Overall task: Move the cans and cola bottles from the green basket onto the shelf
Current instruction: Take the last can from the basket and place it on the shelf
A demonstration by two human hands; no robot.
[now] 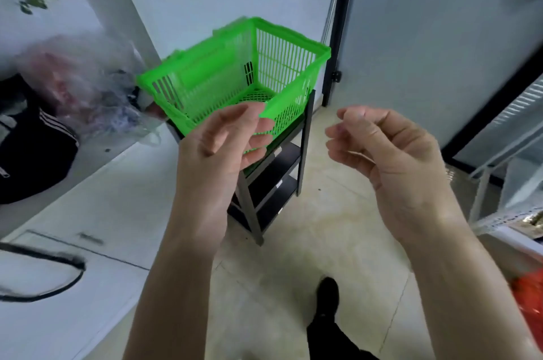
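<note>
The green basket (pixel 291 33) stands tilted on top of a small black shelf rack (pixel 304 136). I see its mesh bottom, and no cans or cola bottles show inside it or elsewhere. My left hand (pixel 217 142) is at the basket's near rim with relaxed fingers against the mesh; I cannot tell whether it grips the rim. My right hand (pixel 390 148) hovers to the right of the basket, fingers loosely curled, holding nothing. The rack's lower black shelves (pixel 282 165) look bare.
A white counter (pixel 88 212) runs along the left with a black bag (pixel 32 154) and a clear plastic bag (pixel 85 80) on it. A white wire rack (pixel 499 154) and something red (pixel 529 295) are at the right. My foot (pixel 327 298) is on the tiled floor.
</note>
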